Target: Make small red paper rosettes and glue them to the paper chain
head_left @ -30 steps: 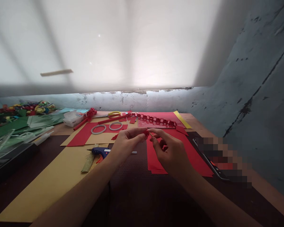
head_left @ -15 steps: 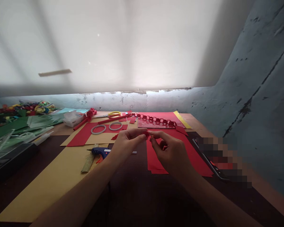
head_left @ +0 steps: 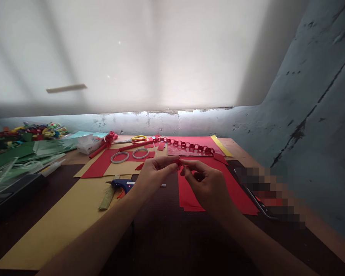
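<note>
Between my two hands is a small piece of red paper [head_left: 179, 163], mostly covered by my fingers, so its shape is hard to see. My left hand [head_left: 158, 170] pinches it from the left with thumb and fingers. From the right, my right hand [head_left: 205, 180] closes thumb and forefinger on its other edge. Red paper sheets [head_left: 218, 191] lie stacked beneath my right hand. Left of my left forearm a blue glue gun [head_left: 122, 184] with an orange trigger rests on a greenish strip [head_left: 105, 200].
Behind my hands runs a red paper chain [head_left: 189, 145]. Two tape rolls [head_left: 120, 157] and yellow-handled scissors [head_left: 138, 139] lie at the back left. Yellow card [head_left: 54, 230] covers the left front. A phone [head_left: 264, 209] lies at the right, and a black box [head_left: 17, 199] at far left.
Both hands stay in nearly the same place. The right fingers have shifted very slightly at the red paper, and a bit more of it shows between the fingertips.
</note>
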A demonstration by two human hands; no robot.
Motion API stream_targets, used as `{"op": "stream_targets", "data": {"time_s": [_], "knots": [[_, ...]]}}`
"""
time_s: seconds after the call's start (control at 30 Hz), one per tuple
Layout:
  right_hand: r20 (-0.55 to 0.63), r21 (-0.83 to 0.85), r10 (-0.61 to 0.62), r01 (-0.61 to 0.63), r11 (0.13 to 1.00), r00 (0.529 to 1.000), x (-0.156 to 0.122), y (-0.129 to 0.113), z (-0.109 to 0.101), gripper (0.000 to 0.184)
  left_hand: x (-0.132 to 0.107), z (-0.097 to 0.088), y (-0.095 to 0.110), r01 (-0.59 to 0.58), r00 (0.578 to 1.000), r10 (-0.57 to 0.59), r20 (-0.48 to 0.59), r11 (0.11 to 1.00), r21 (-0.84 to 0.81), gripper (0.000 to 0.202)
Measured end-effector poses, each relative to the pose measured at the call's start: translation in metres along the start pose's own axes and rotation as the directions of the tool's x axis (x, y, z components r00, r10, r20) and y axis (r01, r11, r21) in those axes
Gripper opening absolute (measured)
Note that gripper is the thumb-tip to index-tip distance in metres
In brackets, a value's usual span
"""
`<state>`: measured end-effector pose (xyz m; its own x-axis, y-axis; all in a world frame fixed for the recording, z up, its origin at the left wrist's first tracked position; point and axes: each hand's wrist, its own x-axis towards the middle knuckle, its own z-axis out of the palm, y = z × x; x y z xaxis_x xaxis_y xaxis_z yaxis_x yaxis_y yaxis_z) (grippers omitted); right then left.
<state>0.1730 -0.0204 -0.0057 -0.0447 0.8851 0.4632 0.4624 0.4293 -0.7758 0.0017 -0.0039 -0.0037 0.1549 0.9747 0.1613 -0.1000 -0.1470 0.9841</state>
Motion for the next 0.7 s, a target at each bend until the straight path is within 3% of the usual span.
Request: {"op": "stream_targets", "data": {"time_s": [0.3, 0.7], "knots": [[0.04, -0.042, -0.056, 0.058, 0.997, 0.998, 0.0011, 0.0018, 0.001, 0.028, 0.0004, -0.0023, -0.0021, 0.03, 1.0, -0.03, 0.001, 0.999, 0.041, 0.034], [-0.007, -0.236, -0.167, 0.161, 0.958, 0.986, 0.0013, -0.0007, -0.0011, 0.022, 0.0012, 0.0, 0.0026, 0.004, 1.0, -0.003, 0.018, 1.0, -0.021, 0.032]]}}
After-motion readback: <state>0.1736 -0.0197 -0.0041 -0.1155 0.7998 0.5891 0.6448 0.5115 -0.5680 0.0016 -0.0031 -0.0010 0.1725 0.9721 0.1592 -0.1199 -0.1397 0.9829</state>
